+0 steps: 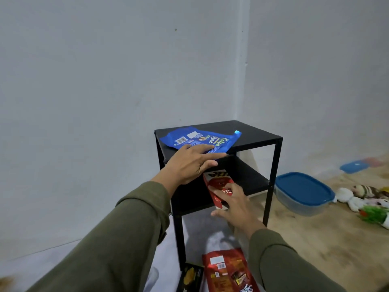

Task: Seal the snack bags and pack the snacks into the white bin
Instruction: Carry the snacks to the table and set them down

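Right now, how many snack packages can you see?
4. A blue bag on the black table's top under the left hand; a red box on its lower shelf at the right hand; a red bag and dark pack on the floor. Others may be hidden.

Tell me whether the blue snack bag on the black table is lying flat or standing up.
Lying flat. The blue snack bag is spread label-up on the black table, with the left hand resting open on its near edge.

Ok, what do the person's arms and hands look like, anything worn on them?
Both arms wear long olive-green sleeves ending at the wrists. The left hand and right hand are bare: no gloves, rings or watch show.
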A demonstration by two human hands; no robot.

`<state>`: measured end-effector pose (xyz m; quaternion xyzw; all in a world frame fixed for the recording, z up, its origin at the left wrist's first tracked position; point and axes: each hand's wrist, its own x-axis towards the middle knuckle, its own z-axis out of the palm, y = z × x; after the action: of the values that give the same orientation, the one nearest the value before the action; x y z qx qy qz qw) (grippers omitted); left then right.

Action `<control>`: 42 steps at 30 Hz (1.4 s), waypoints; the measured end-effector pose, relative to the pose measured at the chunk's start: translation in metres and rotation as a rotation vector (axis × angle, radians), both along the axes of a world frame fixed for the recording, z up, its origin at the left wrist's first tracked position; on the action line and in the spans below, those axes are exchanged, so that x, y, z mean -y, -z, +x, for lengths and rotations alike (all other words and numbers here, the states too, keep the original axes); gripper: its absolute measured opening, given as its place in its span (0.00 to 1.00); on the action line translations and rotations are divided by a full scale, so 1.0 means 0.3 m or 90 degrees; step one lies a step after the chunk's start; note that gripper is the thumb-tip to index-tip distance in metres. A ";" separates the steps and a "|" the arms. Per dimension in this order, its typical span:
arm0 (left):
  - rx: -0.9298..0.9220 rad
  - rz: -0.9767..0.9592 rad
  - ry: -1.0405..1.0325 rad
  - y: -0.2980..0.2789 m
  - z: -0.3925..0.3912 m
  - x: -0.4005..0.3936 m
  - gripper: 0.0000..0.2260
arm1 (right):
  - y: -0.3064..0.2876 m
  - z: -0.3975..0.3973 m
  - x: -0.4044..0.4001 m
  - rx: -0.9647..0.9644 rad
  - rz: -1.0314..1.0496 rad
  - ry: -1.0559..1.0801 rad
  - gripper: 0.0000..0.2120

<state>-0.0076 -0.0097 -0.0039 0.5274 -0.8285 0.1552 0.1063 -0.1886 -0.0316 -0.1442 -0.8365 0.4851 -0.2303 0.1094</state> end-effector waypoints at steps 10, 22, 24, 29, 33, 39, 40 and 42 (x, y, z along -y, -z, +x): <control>-0.116 -0.015 0.021 -0.007 0.004 -0.064 0.18 | -0.017 -0.006 -0.072 -0.031 -0.049 0.027 0.20; -0.196 -0.083 0.007 -0.030 0.163 -0.419 0.16 | -0.145 0.012 -0.443 -0.096 -0.083 0.114 0.17; -0.214 -0.078 0.011 -0.015 0.214 -0.512 0.16 | -0.152 0.035 -0.543 -0.103 -0.081 0.119 0.16; -0.199 -0.087 -0.009 0.041 0.385 -0.734 0.16 | -0.166 0.152 -0.760 -0.126 -0.061 0.088 0.16; -0.218 -0.075 -0.055 0.111 0.565 -0.919 0.16 | -0.141 0.316 -0.880 -0.134 -0.020 0.022 0.16; -0.257 -0.033 -0.227 0.207 0.910 -1.207 0.14 | -0.146 0.710 -0.984 -0.140 0.054 -0.148 0.13; -0.262 -0.031 -0.257 0.216 0.967 -1.259 0.13 | -0.150 0.787 -0.997 -0.142 0.051 -0.180 0.14; -0.274 -0.040 -0.320 0.229 1.082 -1.371 0.12 | -0.163 0.952 -1.031 -0.141 0.047 -0.241 0.14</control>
<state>0.3169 0.4016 -0.0726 0.7323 -0.6261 0.0871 0.2533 0.0970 0.2777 -0.0953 -0.9283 0.3364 -0.0945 0.1269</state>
